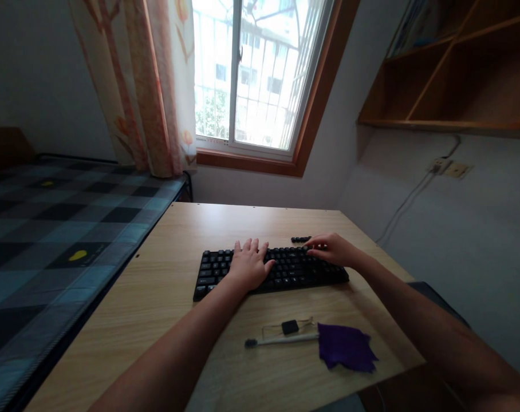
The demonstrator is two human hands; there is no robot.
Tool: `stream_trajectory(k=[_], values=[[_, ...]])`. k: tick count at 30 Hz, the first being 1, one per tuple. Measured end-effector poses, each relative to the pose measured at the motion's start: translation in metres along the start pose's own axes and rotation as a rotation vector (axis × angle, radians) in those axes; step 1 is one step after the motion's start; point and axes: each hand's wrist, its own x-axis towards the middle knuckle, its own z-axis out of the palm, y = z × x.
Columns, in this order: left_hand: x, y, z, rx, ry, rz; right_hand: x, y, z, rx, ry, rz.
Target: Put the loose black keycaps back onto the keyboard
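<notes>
While the left hand is lying palm down across a long black keyboard, its grip is standing wide, fingers spread over the keys and clasping nothing. The right hand is bending over the keyboard's far right part, thumb and fingertips drawn close together; whether that grip is holding a key, I cannot tell. Beneath both hands, the keyboard is resting on a pale, wood-grained worktop. Just beyond its far edge, near the right fingertips, a short row of black keycaps is lying. On the near side, apart from the keyboard, a small black square piece is sitting against a thin wire loop. Just beside them, a slim brush with pale handle and dark bristles is reaching to a crumpled purple cloth. Left of the worktop, a blue-and-black checked mattress is spreading; beyond, a floral curtain is hanging beside a brown-framed window.
</notes>
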Motion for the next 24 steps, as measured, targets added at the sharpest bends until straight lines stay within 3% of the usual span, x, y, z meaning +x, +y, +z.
stream_trajectory(k=[3, 5, 8, 10, 24], values=[[-0.001, 0.007, -0.010, 0.031, 0.059, 0.092, -0.033, -0.010, 0.013, -0.014, -0.024, -0.051], [-0.004, 0.013, -0.016, -0.004, 0.059, 0.234, -0.046, -0.011, 0.025, -0.022, -0.016, -0.070], [-0.011, 0.023, -0.021, -0.091, -0.034, 0.473, -0.054, -0.009, 0.037, -0.036, -0.001, -0.069], [-0.016, 0.027, -0.020, -0.126, -0.093, 0.549, -0.054, -0.007, 0.040, -0.042, -0.001, -0.067], [-0.021, 0.027, -0.014, -0.165, -0.110, 0.583, -0.037, -0.004, 0.035, -0.110, -0.155, -0.066]])
